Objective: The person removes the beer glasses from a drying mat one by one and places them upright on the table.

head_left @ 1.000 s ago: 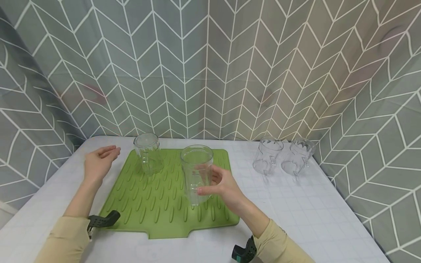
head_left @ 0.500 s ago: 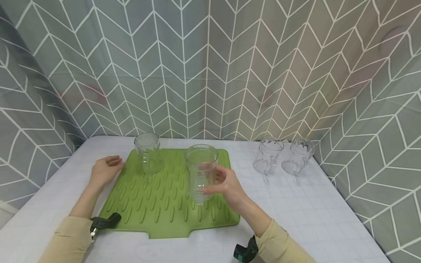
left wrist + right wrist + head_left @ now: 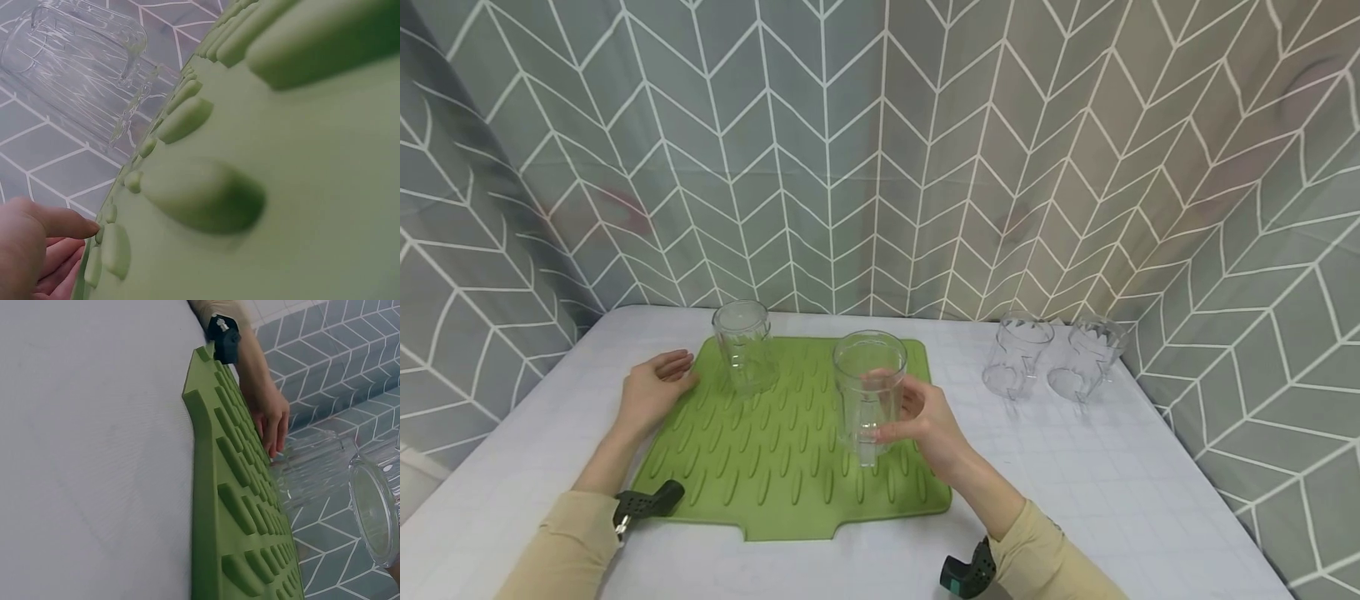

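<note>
My right hand (image 3: 928, 425) holds a clear glass mug (image 3: 871, 367), its handle turned toward me, over the right half of a green ridged mat (image 3: 790, 525). In the right wrist view, a gap shows between the base of this mug (image 3: 374, 509) and the mat (image 3: 206, 456). My left hand (image 3: 657, 387) rests at the mat's left edge. Its thumb (image 3: 72, 222) meets that edge in the left wrist view, while the other fingers lie loosely bent and partly hidden. A second clear mug (image 3: 743, 346) stands at the mat's back left, close to this hand.
Two more clear mugs, one (image 3: 1017, 354) beside the other (image 3: 1084, 358), stand on the white table (image 3: 1112, 492) at the back right. Patterned grey curtains (image 3: 880, 167) close off the back and sides.
My left hand has moved right, from beside the mat to its left edge. The held mug has shifted slightly right with my right hand. The other mugs stay put.
</note>
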Tool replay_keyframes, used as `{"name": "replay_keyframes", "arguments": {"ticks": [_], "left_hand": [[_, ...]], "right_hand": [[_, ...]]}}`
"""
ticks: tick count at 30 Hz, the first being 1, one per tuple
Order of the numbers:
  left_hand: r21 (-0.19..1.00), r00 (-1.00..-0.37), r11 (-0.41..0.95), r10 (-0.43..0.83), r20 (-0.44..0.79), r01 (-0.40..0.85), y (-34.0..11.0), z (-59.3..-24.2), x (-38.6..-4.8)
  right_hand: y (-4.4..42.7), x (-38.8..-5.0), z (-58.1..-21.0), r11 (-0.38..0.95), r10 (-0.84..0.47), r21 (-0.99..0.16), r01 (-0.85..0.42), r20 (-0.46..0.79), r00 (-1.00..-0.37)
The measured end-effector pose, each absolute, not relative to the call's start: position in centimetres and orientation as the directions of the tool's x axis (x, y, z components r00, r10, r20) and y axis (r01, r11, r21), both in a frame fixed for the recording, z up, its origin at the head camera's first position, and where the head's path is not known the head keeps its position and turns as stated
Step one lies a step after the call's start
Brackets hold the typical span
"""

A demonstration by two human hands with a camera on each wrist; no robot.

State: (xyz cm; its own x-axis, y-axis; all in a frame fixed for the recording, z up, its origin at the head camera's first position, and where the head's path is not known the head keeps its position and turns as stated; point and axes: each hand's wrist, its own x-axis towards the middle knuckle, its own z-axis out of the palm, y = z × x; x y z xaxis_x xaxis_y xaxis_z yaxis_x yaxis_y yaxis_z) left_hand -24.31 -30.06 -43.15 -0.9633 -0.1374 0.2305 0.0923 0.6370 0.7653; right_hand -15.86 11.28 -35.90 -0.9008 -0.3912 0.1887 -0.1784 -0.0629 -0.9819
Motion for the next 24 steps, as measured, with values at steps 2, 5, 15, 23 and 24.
{"name": "replay_keyframes", "arguments": {"ticks": [2, 5, 15, 23, 24], "left_hand": [[0.756, -0.958, 0.645, -0.131, 0.255, 0.112, -30.1, -43.3, -24.3], [0.737, -0.949, 0.661, -0.124, 0.289, 0.138, -30.0, -43.5, -24.2], [0.708, -0.938, 0.689, -0.126, 0.324, 0.152, -29.7, -43.7, -24.0], [0.701, -0.934, 0.696, -0.129, 0.333, 0.154, -29.7, -44.0, -24.2], [0.701, -0.934, 0.696, -0.13, 0.332, 0.152, -29.7, -44.0, -24.2]], "right_hand": [[11.3, -15.9, -36.1, -0.062, -0.39, -0.981, -0.185, 0.195, -0.9], [11.3, -16.0, -36.3, -0.064, -0.389, -0.98, -0.19, 0.2, -0.899], [11.4, -16.1, -36.8, -0.052, -0.389, -0.979, -0.199, 0.203, -0.898], [11.7, -16.1, -37.1, -0.036, -0.359, -0.981, -0.193, 0.193, -0.913], [11.8, -16.0, -37.1, -0.032, -0.354, -0.981, -0.189, 0.188, -0.916]]}}
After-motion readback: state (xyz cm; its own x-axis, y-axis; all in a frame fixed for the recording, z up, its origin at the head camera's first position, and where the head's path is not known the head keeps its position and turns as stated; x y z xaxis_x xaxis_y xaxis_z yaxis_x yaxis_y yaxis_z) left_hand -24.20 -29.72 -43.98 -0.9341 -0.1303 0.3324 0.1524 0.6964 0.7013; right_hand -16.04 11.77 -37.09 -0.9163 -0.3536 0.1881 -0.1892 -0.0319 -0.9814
